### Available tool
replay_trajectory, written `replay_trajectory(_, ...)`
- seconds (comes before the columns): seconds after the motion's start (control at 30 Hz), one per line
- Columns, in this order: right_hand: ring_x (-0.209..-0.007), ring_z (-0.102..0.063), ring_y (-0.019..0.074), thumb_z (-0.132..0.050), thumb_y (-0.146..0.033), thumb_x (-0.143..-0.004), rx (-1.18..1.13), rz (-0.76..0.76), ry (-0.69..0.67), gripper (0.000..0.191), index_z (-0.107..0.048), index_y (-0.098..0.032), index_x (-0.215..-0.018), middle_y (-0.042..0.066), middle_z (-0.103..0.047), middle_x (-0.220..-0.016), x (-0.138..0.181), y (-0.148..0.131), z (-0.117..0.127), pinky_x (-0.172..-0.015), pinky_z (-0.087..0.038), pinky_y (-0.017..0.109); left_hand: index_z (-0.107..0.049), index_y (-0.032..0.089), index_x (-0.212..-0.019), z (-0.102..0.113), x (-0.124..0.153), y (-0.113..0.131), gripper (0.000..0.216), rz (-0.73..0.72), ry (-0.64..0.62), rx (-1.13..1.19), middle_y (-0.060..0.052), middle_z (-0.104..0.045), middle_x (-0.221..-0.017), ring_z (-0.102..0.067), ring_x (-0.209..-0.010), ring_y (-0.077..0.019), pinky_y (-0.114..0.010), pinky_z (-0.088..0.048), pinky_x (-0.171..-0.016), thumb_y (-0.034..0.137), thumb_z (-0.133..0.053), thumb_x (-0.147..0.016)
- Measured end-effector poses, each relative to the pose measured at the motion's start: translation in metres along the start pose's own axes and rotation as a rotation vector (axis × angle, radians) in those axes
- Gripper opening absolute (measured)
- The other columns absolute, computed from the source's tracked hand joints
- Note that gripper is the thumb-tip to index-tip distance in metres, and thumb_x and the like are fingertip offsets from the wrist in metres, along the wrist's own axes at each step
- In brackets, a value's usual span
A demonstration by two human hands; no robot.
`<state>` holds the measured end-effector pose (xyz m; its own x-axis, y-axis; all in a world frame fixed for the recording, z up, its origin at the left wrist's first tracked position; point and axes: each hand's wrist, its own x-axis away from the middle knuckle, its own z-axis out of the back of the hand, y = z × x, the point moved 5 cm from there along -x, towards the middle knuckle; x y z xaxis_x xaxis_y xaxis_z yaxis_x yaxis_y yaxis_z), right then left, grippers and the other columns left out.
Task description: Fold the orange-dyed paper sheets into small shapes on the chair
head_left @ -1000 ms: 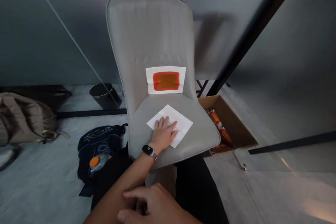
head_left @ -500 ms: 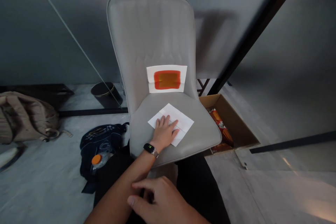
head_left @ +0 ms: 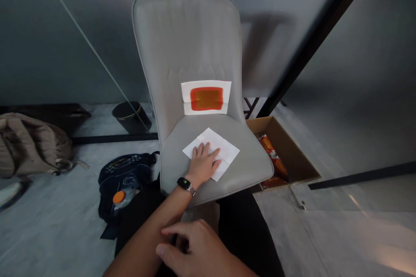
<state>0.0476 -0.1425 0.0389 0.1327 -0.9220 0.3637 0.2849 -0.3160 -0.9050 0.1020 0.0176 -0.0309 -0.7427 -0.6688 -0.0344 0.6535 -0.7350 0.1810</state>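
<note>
My left hand (head_left: 203, 165) lies flat, fingers stretched out, on a white folded paper (head_left: 225, 149) on the seat of a grey padded chair (head_left: 185, 43). A black watch (head_left: 185, 184) is on that wrist. A white sheet with an orange rectangle (head_left: 206, 98) leans against the chair's backrest, just behind the folded paper. My right hand (head_left: 198, 251) is low in the view, its loosely bent fingers resting on my left forearm and holding nothing.
An open cardboard box (head_left: 294, 149) with orange packets stands on the floor right of the chair. Left of the chair lie a dark backpack (head_left: 125, 173) with an orange-capped bottle (head_left: 117, 197), a tan bag (head_left: 32, 143) and a black bin (head_left: 130, 117). Grey walls stand behind.
My right hand has shifted slightly right along my left forearm. My left hand stays flat on the paper.
</note>
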Motion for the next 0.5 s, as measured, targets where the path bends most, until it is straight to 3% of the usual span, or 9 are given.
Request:
replay_trajectory(0.2,-0.078,-0.072,0.0196,-0.068,-0.047,-0.089,-0.023,0.023,-0.019,0.041,-0.077,-0.028,-0.124,0.005,-0.079,-0.092,0.0022,0.0010,-0.0027,-0.068,-0.050,0.027,-0.050,0.033,-0.154,0.0005,0.0003,-0.0001,0.051,0.005,-0.003,-0.005,-0.013,-0.040,-0.163,-0.034,-0.150,-0.0408,-0.060,-0.027,-0.120,0.049,-0.047,-0.105)
replay_trajectory(0.37,-0.076,-0.072,0.0221,-0.068,-0.048,-0.088,0.047,0.044,0.073,0.046,-0.075,-0.028,-0.129,0.005,-0.079,-0.088,0.0016,0.0019,0.0043,-0.070,-0.051,0.031,-0.051,0.032,-0.153,0.0020,0.0008,-0.0004,0.051,0.005,-0.011,0.017,-0.013,-0.040,-0.163,-0.035,-0.149,-0.0409,-0.060,-0.027,-0.120,0.048,-0.048,-0.105)
replay_trajectory(0.5,-0.073,-0.072,0.0226,-0.072,-0.049,-0.085,0.066,0.049,0.088,0.049,-0.074,-0.028,-0.129,0.005,-0.079,-0.085,-0.0008,0.0027,-0.0042,-0.069,-0.051,0.031,-0.051,0.031,-0.154,0.0027,0.0003,0.0000,0.051,0.002,-0.015,0.019,-0.013,-0.040,-0.163,-0.034,-0.150,-0.0401,-0.059,-0.027,-0.120,0.048,-0.048,-0.105)
